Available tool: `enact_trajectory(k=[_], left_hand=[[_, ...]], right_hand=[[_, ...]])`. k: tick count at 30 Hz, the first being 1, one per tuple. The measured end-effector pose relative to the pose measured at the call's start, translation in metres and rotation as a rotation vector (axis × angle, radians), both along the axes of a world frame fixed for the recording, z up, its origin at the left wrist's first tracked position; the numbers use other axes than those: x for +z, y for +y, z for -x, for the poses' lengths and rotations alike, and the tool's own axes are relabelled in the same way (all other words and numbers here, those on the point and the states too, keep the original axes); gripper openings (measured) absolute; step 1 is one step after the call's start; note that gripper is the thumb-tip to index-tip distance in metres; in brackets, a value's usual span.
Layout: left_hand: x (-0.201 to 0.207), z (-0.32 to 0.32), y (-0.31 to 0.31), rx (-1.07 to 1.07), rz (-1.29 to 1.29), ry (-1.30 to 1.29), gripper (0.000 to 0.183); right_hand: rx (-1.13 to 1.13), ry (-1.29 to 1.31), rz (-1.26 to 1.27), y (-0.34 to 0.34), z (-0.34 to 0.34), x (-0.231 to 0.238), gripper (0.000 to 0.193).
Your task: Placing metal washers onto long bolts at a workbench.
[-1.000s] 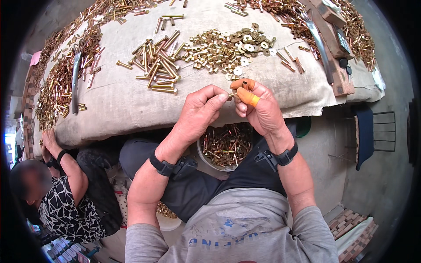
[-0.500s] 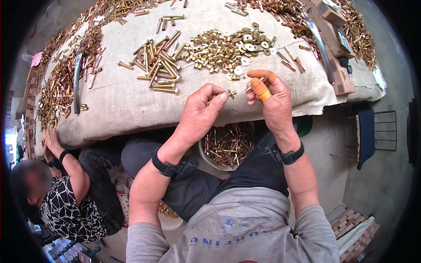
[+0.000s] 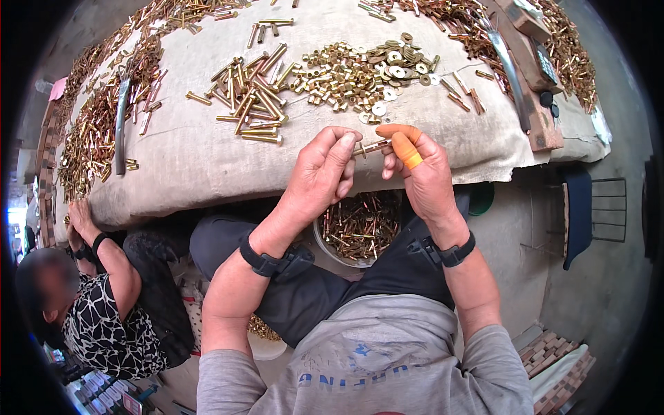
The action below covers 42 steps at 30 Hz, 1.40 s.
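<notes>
My left hand (image 3: pixel 319 167), thumb and forefinger pinched, grips a brass-coloured bolt whose end sticks out to the right. A washer (image 3: pixel 362 149) sits around that end. My right hand (image 3: pixel 423 164), with orange finger cots on thumb and forefinger, pinches a slim metal sleeve (image 3: pixel 378 145). The sleeve meets the bolt's end beside the washer; how far it goes over the bolt I cannot tell. Beyond my hands, on the cloth-covered table (image 3: pixel 187 166), lie a heap of bolts (image 3: pixel 252 97), a heap of short nuts (image 3: pixel 332 72) and flat washers (image 3: pixel 395 59).
Between my knees stands a bucket (image 3: pixel 344 263) of metal sleeves or bolts. Curved metal strips (image 3: pixel 121 131) (image 3: pixel 508 79) edge larger heaps on both sides. A wooden block (image 3: pixel 546 131) lies at the right edge. Another person (image 3: pixel 114 325) works at the left.
My right hand has moved left, bringing the sleeve to the bolt's end, where a gap showed before. The left hand has shifted slightly and still holds the bolt.
</notes>
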<state>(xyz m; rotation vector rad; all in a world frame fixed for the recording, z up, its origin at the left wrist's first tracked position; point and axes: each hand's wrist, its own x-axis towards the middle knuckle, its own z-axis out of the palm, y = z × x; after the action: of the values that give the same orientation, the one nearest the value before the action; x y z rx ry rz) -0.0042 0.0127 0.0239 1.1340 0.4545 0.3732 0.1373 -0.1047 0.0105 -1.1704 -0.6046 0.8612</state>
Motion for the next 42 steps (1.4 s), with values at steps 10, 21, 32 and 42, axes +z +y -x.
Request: enact_trajectory(k=[10, 21, 32, 42], left_hand=[[0.0, 0.002, 0.0, 0.009, -0.098, 0.053, 0.027], [-0.003, 0.004, 0.01, 0.106, -0.295, 0.074, 0.021], [-0.011, 0.0, 0.004, -0.002, -0.323, 0.069, 0.018], [-0.01, -0.003, 0.002, -0.086, -0.474, 0.089, 0.018]], right_hand=[[0.186, -0.141, 0.051, 0.008, 0.0, 0.003, 0.022], [-0.166, -1.298, 0.225, 0.041, -0.033, -0.002, 0.018], [-0.039, -0.507, 0.19, 0.004, -0.018, 0.019, 0.014], [0.169, -0.076, 0.095, -0.009, -0.016, 0.004, 0.016]])
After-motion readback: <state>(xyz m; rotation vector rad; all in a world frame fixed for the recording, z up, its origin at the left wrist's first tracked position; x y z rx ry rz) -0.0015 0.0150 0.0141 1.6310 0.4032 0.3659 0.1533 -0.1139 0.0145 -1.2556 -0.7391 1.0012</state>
